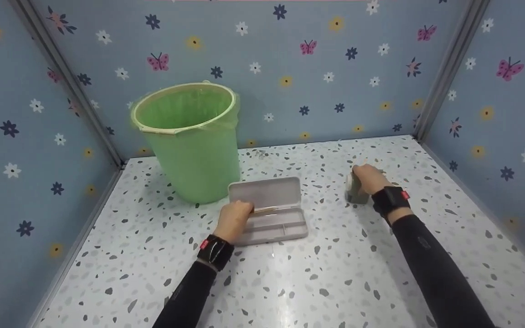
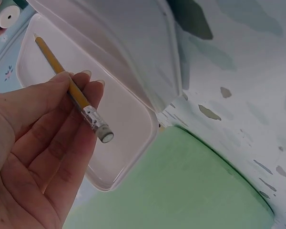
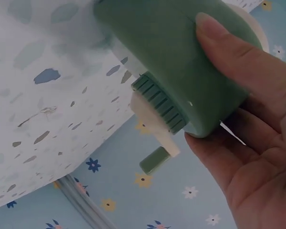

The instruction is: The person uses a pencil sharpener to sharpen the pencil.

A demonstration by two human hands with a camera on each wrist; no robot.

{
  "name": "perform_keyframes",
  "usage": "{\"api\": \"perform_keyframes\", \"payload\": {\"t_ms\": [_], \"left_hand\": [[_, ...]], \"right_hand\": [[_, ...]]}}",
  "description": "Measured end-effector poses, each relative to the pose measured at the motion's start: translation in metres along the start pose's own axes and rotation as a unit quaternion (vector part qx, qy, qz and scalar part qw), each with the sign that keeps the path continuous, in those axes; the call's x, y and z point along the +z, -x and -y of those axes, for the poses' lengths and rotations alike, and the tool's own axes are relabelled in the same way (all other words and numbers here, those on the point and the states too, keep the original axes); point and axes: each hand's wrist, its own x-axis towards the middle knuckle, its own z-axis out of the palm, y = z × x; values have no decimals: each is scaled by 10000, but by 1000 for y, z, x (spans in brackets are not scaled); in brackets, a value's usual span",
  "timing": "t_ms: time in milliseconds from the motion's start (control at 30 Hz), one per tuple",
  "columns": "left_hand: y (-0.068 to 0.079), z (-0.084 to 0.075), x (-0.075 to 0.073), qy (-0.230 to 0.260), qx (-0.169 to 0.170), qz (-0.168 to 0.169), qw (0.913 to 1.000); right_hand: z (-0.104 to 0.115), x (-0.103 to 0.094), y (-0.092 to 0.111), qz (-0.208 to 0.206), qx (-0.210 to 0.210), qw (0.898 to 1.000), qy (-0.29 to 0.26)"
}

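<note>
My left hand (image 1: 234, 221) pinches a yellow pencil (image 2: 48, 55) between thumb and fingertips. In the left wrist view, its grey eraser end points toward the camera and its tip points away. Beneath the pencil lies a pale pencil case (image 1: 267, 191), its lid raised at the back and its divided tray facing up. My right hand (image 1: 371, 179) grips a green hand-crank pencil sharpener (image 3: 171, 57), thumb on one side and fingers around the other. The sharpener's crank handle (image 3: 155, 161) sticks out on the far side in the right wrist view. It stands upright to the right of the case.
A tall green bin (image 1: 194, 159) with a plastic liner stands behind and left of the pencil case. Flower-patterned walls (image 1: 280, 68) close off the back and both sides of the speckled white table (image 1: 317, 282). A small dark smudge (image 1: 261, 154) marks the table's back edge.
</note>
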Motion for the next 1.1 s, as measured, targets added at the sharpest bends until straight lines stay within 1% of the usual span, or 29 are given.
{"api": "perform_keyframes", "payload": {"t_ms": [100,133,333,367,467,667,933,1100], "left_hand": [[0,0,-1,36,-13,-18,10000],[-1,4,4,15,23,-89,10000],[1,2,0,99,-144,45,9998],[2,-2,-5,144,-221,156,9995],[2,-2,-4,139,-226,214,9994],[1,-1,-4,152,-236,218,9994],[0,-1,-5,69,-102,49,9999],[0,-3,-4,44,10,0,10000]], "right_hand": [[7,2,7,-13,-83,9999,-63],[10,3,8,-22,-138,9999,-60],[26,8,18,-101,-376,9992,-116],[28,9,19,-121,-407,9990,-135],[38,12,24,-199,-538,9982,-164],[54,17,34,-242,-682,9972,-198],[76,22,45,-319,-963,9948,-121],[85,25,49,-551,-1279,9902,-63]]}}
